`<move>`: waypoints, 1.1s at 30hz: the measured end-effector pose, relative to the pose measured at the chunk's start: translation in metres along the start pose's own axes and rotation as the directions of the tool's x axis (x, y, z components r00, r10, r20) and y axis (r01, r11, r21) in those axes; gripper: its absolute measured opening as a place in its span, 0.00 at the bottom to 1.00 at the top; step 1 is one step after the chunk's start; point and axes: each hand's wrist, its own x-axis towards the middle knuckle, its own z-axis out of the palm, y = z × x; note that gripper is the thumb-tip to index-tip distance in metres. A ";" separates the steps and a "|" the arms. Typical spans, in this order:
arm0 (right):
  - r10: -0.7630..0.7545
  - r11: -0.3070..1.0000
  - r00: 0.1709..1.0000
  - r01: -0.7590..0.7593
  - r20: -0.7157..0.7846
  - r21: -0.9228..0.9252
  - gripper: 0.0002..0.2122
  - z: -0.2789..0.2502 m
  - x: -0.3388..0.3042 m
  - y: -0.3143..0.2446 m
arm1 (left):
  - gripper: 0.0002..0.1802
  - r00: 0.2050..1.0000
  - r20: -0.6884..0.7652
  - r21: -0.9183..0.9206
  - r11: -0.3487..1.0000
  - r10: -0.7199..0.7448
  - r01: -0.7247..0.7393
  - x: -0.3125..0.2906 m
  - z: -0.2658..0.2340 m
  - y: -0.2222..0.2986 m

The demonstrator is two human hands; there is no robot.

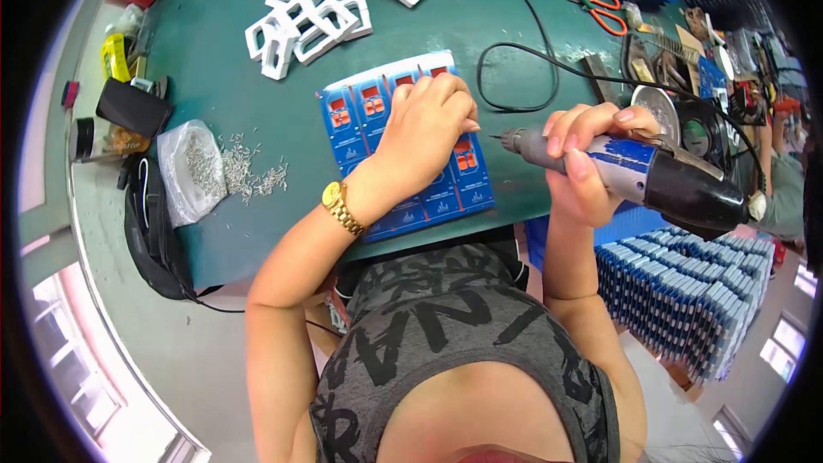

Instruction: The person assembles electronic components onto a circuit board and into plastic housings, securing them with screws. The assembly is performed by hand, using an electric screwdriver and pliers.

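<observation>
A row of blue circuit boards with orange parts lies on the green table. My left hand, with a gold watch on the wrist, rests on the boards with its fingers curled, pinching something too small to make out. My right hand grips a corded electric screwdriver, grey and black with blue tape. The tool lies nearly level, and its bit points left at my left fingertips, a short gap away.
A clear bag and loose small screws lie left of the boards. White plastic frames are piled at the back. The black cord loops behind the boards. Orange scissors lie far right. Stacked blue boards fill a bin at my right.
</observation>
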 end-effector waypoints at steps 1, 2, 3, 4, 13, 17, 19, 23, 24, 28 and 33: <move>0.012 1.000 1.000 -0.012 0.017 -0.014 0.26 -0.001 -0.001 -0.001 | 0.07 1.000 0.014 0.035 0.999 0.016 -0.016 0.001 0.003 0.000; 0.025 0.999 0.999 -0.024 0.033 -0.027 0.25 -0.001 -0.003 -0.002 | 0.07 1.000 0.020 0.029 0.999 0.020 -0.021 0.002 0.005 0.000; 0.051 0.998 0.999 -0.050 0.009 -0.046 0.25 0.001 -0.004 -0.004 | 0.07 0.999 0.006 0.066 0.997 0.048 -0.048 0.003 0.006 0.000; 0.051 0.997 0.999 -0.051 0.002 -0.052 0.25 0.002 -0.003 -0.005 | 0.07 0.997 -0.008 0.103 0.992 0.075 -0.074 0.003 0.007 0.000; 0.025 0.998 1.000 -0.024 0.012 -0.060 0.25 -0.001 -0.004 -0.001 | 0.07 0.995 -0.020 0.158 0.983 0.096 -0.092 0.005 0.010 0.002; 0.005 1.000 0.999 -0.005 -0.035 0.006 0.25 -0.001 -0.005 0.004 | 0.07 0.991 -0.010 0.078 0.988 0.136 -0.134 0.003 0.007 -0.005; 0.005 0.998 0.999 -0.003 -0.045 0.057 0.26 0.001 -0.006 0.007 | 0.06 0.996 -0.001 0.010 0.996 0.094 -0.094 0.002 0.006 -0.008; 0.009 1.000 1.000 -0.009 0.015 0.026 0.26 -0.005 -0.005 0.010 | 0.04 0.997 0.034 -0.016 0.997 0.069 -0.069 0.006 0.001 -0.008; 0.013 1.000 0.999 -0.014 0.033 0.023 0.26 -0.005 -0.004 0.010 | 0.04 0.997 0.032 -0.019 0.998 0.068 -0.067 0.006 0.002 -0.009; 0.041 0.998 0.998 -0.042 0.039 0.042 0.25 0.000 -0.004 0.005 | 0.03 0.998 0.032 -0.051 0.998 0.050 -0.049 0.005 0.003 -0.011; 0.032 0.999 0.998 -0.033 0.052 0.034 0.25 0.003 -0.001 0.004 | 0.03 0.998 0.024 -0.076 0.995 0.059 -0.057 0.006 0.004 -0.012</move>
